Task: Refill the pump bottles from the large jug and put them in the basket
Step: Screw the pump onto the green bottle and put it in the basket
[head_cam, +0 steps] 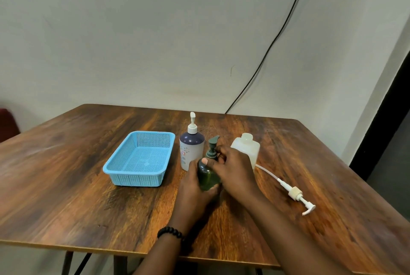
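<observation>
A dark green pump bottle [207, 176] stands near the table's middle. My left hand [195, 188] grips its body from the left, thumb across the front. My right hand [233, 168] curls round the neck just under the green pump head [213, 142]. Behind it stands a taller white and purple pump bottle [191, 150] with a white pump. To the right, partly hidden by my right hand, is the translucent white jug [246, 146], its neck uncapped. The jug's pump with its long tube [295, 195] lies on the table to the right. A light blue basket [142, 159] with nothing in it sits at the left.
The wooden table [88, 197] has its front edge close to me and its right edge near a dark doorway. A black cable [277, 37] runs down the wall behind the table. A red object [7, 123] shows at the far left.
</observation>
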